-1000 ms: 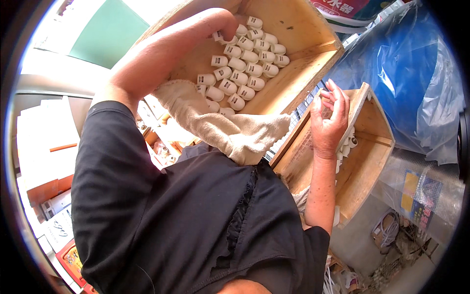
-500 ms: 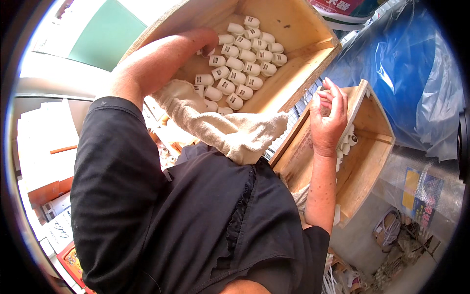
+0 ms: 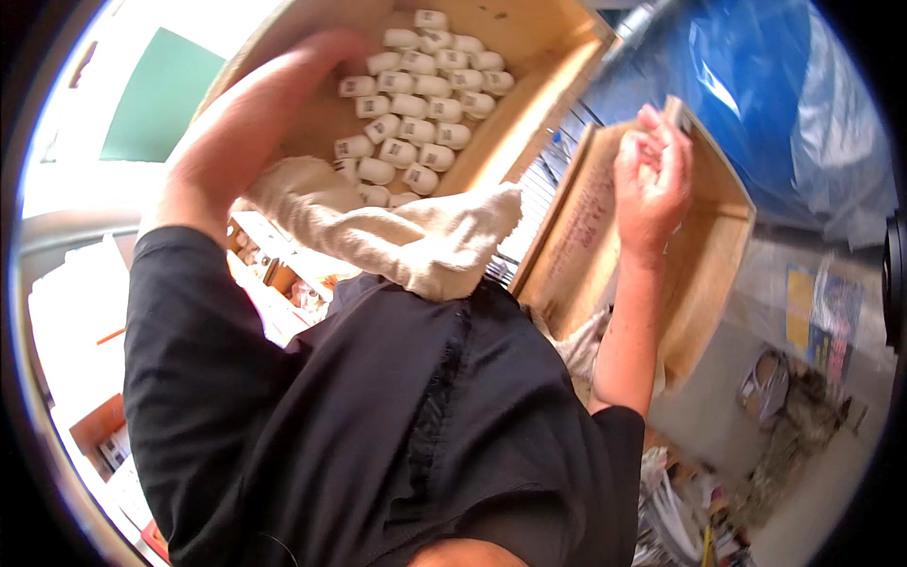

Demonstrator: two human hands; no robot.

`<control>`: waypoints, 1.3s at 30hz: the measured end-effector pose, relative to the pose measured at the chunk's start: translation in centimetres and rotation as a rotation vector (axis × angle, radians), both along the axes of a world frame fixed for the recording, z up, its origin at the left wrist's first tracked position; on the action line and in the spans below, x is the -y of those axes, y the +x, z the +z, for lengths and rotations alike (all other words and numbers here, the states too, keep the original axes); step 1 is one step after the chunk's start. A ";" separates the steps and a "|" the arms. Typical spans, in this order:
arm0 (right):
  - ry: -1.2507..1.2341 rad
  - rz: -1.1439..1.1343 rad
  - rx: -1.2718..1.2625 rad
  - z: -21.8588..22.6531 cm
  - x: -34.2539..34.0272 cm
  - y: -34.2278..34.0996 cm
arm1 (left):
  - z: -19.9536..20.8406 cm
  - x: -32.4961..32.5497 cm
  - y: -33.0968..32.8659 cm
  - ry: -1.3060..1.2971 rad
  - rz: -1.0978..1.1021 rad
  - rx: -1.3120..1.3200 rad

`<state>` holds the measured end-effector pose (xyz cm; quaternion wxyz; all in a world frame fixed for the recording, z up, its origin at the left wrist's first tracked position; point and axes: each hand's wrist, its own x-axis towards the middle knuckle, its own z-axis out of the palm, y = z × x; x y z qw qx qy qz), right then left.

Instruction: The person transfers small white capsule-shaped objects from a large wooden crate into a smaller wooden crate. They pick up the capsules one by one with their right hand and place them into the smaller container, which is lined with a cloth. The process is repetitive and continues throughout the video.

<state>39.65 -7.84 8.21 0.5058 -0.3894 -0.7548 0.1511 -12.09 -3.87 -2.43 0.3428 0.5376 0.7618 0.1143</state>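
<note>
visibly, in the head view, the left hand (image 3: 346, 51), blurred, is held inside the large wooden box (image 3: 540, 59), near rounded white pieces (image 3: 413, 106) lying there; well apart from it, the right hand (image 3: 654, 184) is poised, half-curled, over the smaller wooden box (image 3: 715, 213). whether anything is gripped cannot be told.

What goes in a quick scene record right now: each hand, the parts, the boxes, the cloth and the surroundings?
Left hand: blurred, inside the larger wooden box, beside the white pieces; grip unclear
Right hand: fingers curled, in front of the smaller wooden box; contact unclear
White pieces: rounded, dark-marked, grouped on the larger box's floor
Boxes: smaller one to the right of the larger
Beige cloth: bunched along the larger box's near edge
Surroundings: blue plastic-covered item upper right; green panel upper left
</note>
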 end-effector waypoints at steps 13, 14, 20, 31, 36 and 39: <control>-0.712 -0.541 0.317 -13.9 -5.4 22.8 | 11.5 -1.9 17.5 -0.110 -0.676 -0.605; -0.898 -0.535 0.409 -17.4 -6.2 25.1 | 11.9 -2.1 18.0 -0.114 -0.697 -0.594; -0.768 -0.293 0.995 -26.0 -3.0 22.9 | 12.6 -1.6 18.3 -0.079 -0.692 -0.559; -0.849 0.016 1.106 -30.7 -4.9 26.1 | 13.6 -2.7 19.0 0.117 -0.570 -0.553; -1.238 -0.194 0.545 -20.7 -5.1 19.4 | 15.0 -1.2 19.7 0.180 -0.522 -0.377; -1.215 -0.289 0.307 -18.1 -6.5 21.4 | 15.4 -1.0 21.1 0.291 -0.588 -0.238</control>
